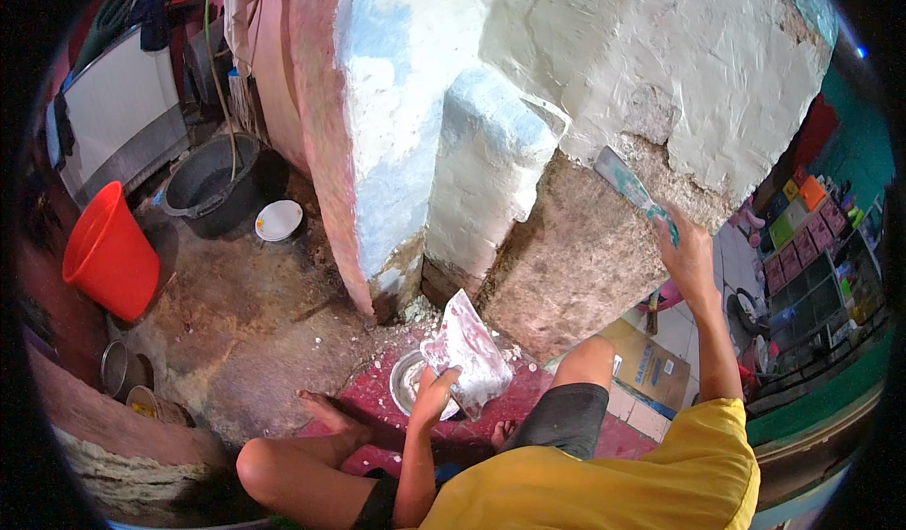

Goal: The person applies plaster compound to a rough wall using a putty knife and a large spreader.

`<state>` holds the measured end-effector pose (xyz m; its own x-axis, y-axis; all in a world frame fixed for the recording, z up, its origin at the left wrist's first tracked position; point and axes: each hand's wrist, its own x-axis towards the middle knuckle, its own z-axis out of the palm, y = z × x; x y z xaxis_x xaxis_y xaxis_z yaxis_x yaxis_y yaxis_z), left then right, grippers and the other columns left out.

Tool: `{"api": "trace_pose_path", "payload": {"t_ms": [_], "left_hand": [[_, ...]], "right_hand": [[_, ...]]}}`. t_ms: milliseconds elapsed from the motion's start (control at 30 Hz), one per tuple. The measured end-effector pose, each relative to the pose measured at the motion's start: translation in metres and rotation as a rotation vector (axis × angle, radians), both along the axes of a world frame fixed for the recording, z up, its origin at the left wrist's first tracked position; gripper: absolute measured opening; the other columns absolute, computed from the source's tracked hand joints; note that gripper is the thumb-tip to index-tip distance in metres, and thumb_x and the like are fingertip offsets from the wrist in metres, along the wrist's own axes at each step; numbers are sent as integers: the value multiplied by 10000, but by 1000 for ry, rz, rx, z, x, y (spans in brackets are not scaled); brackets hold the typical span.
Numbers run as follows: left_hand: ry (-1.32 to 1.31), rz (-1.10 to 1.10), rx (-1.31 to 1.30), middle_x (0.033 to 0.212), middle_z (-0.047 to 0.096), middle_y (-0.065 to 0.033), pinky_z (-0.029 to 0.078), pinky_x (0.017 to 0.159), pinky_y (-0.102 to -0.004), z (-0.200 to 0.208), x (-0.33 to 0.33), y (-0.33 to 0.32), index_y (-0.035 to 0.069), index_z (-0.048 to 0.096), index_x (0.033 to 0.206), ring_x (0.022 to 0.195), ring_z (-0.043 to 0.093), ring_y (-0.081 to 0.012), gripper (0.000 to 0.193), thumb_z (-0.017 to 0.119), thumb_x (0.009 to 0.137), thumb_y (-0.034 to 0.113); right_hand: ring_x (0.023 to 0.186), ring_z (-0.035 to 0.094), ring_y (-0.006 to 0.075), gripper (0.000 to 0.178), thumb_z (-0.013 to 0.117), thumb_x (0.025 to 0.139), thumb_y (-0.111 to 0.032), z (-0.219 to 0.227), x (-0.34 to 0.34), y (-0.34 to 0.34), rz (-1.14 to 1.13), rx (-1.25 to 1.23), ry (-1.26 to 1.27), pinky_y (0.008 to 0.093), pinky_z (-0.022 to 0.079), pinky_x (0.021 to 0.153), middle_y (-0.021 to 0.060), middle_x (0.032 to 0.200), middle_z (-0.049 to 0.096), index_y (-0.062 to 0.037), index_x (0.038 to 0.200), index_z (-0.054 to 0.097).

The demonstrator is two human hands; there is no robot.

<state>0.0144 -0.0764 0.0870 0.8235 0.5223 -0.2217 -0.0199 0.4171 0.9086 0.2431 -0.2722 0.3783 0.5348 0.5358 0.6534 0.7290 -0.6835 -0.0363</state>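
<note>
My right hand [689,254] is closed round the handle of a putty knife [620,175]. Its wide blade lies against or very near the wall [604,237], over a rough bare patch beside smooth white plaster [585,67]. Down by my knees, my left hand [433,398] grips the edge of a thin flat sheet [470,355], smeared with white paste over a reddish surface. Partly under that sheet, a round metal bowl [400,379] with whitish paste in it rests on the red floor.
A red bucket [111,256], a black basin [212,204] and a small white dish [279,220] stand at left. White crumbs lie at the wall's foot. Flattened cardboard [651,365] is on the tiles at right, with a cluttered rack [812,275] beyond.
</note>
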Motion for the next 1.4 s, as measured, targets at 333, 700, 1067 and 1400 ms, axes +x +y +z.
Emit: {"api": "trace_pose_path", "payload": {"t_ms": [333, 700, 1067, 1400], "left_hand": [[-16, -11, 1, 908, 582, -22, 399, 753, -294, -4, 4, -1, 12, 537, 1053, 828, 520, -146, 281, 558, 789, 107], [16, 47, 59, 916, 589, -45, 406, 767, -304, -3, 1, -1, -10, 539, 1061, 839, 526, -157, 320, 564, 791, 160], [83, -23, 39, 892, 569, -29, 399, 743, -297, 10, 3, -4, -3, 536, 1033, 816, 509, -151, 289, 568, 788, 147], [-19, 33, -10, 911, 567, -16, 401, 745, -282, -6, -1, 3, 11, 521, 1091, 813, 507, -135, 319, 553, 795, 125]], "right_hand": [[642, 605, 372, 206, 598, 818, -153, 0, 19, 36, 156, 31, -62, 407, 474, 554, 220, 692, 601, -33, 986, 611], [655, 609, 367, 230, 591, 826, -203, 22, 13, -7, 28, -12, -91, 414, 475, 589, 215, 721, 612, -54, 999, 623], [622, 605, 361, 223, 613, 808, -183, 23, 18, 29, 160, 36, -166, 398, 473, 561, 224, 684, 588, -54, 990, 627], [674, 631, 338, 229, 616, 795, -193, 36, 0, -21, -28, 21, -135, 366, 491, 606, 193, 729, 627, -57, 977, 641]]}}
